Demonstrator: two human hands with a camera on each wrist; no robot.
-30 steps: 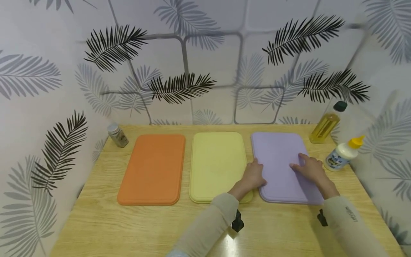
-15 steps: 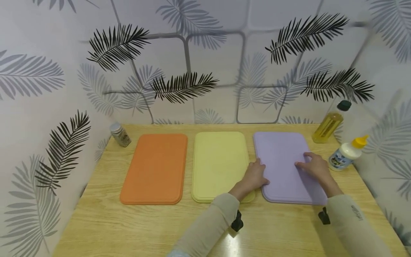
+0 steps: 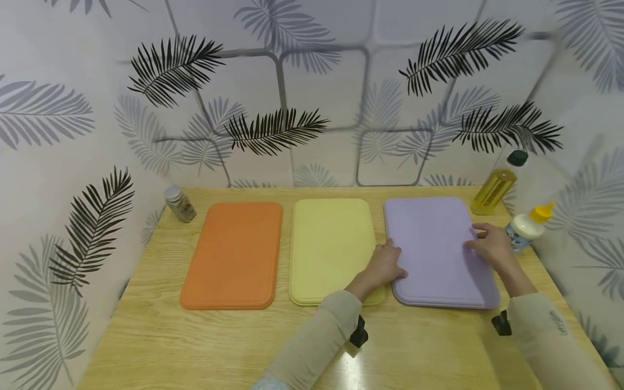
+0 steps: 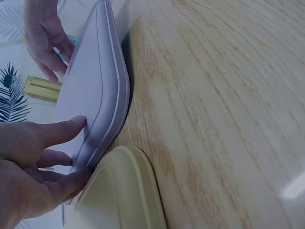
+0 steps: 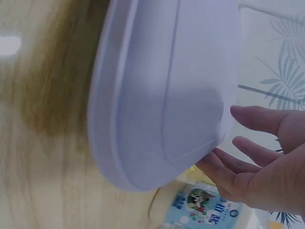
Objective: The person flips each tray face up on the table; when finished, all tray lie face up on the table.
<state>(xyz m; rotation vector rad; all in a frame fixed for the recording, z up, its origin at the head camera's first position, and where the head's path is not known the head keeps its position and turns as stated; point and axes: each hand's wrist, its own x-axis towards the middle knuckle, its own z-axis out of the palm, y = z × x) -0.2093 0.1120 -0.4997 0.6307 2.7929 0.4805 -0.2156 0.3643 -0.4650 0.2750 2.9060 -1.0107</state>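
A lavender rectangular board [image 3: 429,249] with rounded corners lies at the right of the table, close beside a yellow board [image 3: 331,244]. My left hand [image 3: 382,265] holds its left long edge, the thumb on the top face and the fingers at the side, as the left wrist view shows. On the opposite edge my right hand [image 3: 492,246] grips the board, with its thumb over the top face and its fingers at the outer side. In the right wrist view, the near corner of the lavender board [image 5: 138,143] throws a shadow on the wood.
An orange board [image 3: 231,254] lies at the left, with a small lidded jar [image 3: 180,206] behind it. A bottle of yellow liquid [image 3: 494,189] and a yellow-capped white bottle [image 3: 526,230] stand close by the right hand. A patterned wall [image 3: 336,157] backs the wooden table [image 3: 209,346].
My right hand has shifted right from the board's top face to its right edge. The lavender board appears slightly raised and moved right. The left hand keeps its place.
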